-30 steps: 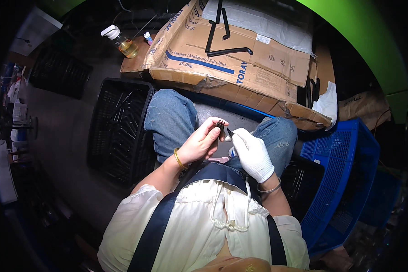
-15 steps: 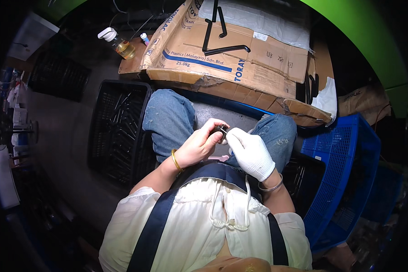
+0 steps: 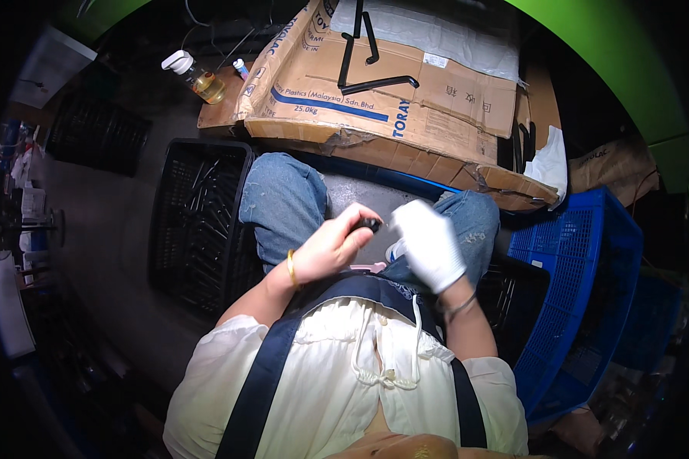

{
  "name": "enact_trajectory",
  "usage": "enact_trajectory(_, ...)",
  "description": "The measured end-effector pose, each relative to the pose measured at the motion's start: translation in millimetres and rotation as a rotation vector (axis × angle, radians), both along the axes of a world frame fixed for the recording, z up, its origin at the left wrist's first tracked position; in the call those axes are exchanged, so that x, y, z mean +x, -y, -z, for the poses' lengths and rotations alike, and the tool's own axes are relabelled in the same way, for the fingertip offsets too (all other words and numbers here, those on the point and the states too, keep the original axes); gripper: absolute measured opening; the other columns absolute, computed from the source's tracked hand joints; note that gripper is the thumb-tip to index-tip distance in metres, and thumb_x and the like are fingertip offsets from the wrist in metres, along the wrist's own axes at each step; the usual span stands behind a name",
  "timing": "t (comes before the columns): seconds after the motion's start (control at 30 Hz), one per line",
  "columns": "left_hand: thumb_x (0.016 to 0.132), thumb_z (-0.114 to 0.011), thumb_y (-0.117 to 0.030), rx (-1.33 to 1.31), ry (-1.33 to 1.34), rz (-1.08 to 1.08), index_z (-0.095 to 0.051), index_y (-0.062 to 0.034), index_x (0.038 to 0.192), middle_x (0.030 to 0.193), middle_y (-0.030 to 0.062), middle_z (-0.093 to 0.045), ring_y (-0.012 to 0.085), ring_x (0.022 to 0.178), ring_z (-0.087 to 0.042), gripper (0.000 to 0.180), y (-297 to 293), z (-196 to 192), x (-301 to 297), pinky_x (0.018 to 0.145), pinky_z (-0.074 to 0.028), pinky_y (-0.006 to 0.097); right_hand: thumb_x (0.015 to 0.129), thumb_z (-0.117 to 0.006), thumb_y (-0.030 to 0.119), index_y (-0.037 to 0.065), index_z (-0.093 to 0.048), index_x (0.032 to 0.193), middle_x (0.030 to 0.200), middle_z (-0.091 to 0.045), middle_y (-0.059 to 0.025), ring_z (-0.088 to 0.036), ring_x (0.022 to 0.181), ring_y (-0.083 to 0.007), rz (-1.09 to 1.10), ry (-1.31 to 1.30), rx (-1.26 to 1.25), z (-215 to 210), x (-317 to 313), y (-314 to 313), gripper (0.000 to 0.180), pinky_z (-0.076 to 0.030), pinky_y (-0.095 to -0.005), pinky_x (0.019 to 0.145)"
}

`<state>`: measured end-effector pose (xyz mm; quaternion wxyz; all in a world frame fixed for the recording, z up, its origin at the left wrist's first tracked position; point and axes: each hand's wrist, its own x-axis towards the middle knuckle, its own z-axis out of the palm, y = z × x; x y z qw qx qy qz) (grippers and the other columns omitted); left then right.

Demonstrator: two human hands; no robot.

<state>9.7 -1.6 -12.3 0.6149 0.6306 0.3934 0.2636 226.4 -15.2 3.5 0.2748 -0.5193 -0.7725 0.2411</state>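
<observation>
My bare left hand (image 3: pixel 331 246), with a yellow bangle at the wrist, is closed around a small black part (image 3: pixel 370 224) in front of my lap. The fingers cover most of that part, so its full shape is hidden. To its right, a short gap away, is my right hand (image 3: pixel 430 246) in a white knit glove. Motion smears its fingers, and I cannot make out whether anything is in them. Both hands are above my knees. Beyond them, angled black bar-like pieces (image 3: pixel 379 83) rest on a flattened cardboard box (image 3: pixel 321 126).
A black crate (image 3: pixel 158 222) of long black pieces stands at my left. To the right are a blue plastic crate (image 3: pixel 532 321) and a dark bin. A spray bottle (image 3: pixel 205 83) with yellow liquid stands at the far left, beside the cardboard. White sheeting (image 3: pixel 467 42) covers the cardboard's far side.
My right hand has pulled away from the black part and moved a little right, now blurred. A thin light-coloured bit seen between the hands earlier no longer shows. The left hand keeps its hold.
</observation>
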Motion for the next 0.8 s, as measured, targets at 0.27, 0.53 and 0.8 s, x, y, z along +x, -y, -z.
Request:
enact_trajectory(0.27,0.104,-0.047,-0.019,-0.101,0.123,-0.038,-0.047,-0.0066,0.122,0.082,-0.0015,-0.050,0.0039,0.052,-0.043,0.023,-11.4,-11.8,-2.3,0.049,-0.034,0.019,0.092,-0.064,0.015,0.002,-0.066,0.101,0.088,-0.069,-0.0140,-0.070,0.078,-0.0232,0.263,-0.473,-0.269,-14.8,-19.0,-0.1,0.016,-0.053,-0.0339,0.070)
enact_trajectory(0.53,0.104,-0.044,-0.025,0.403,0.102,-0.281,-0.049,0.0001,0.120,0.101,0.0088,-0.052,0.0186,0.092,-0.054,0.030,-12.6,-9.7,13.4,0.084,-0.044,0.029,0.085,-0.071,0.009,0.000,-0.065,0.108,0.093,-0.067,-0.0161,-0.068,0.081,-0.0282,0.210,-0.611,0.018,-23.6,-49.9,-9.3,0.025,-0.053,-0.0341,0.072)
enact_trajectory(0.8,0.099,-0.050,-0.028,-0.270,0.526,-0.066,-0.058,-0.0009,0.114,0.099,0.0006,-0.057,0.0075,0.088,-0.050,0.033,-2.3,12.5,-3.8,0.079,-0.042,0.024,0.089,-0.068,0.013,0.003,-0.065,0.109,0.094,-0.066,-0.0159,-0.068,0.082,-0.0332,-0.002,-0.469,-0.018,-37.8,-35.9,1.3,0.023,-0.054,-0.0376,0.071)
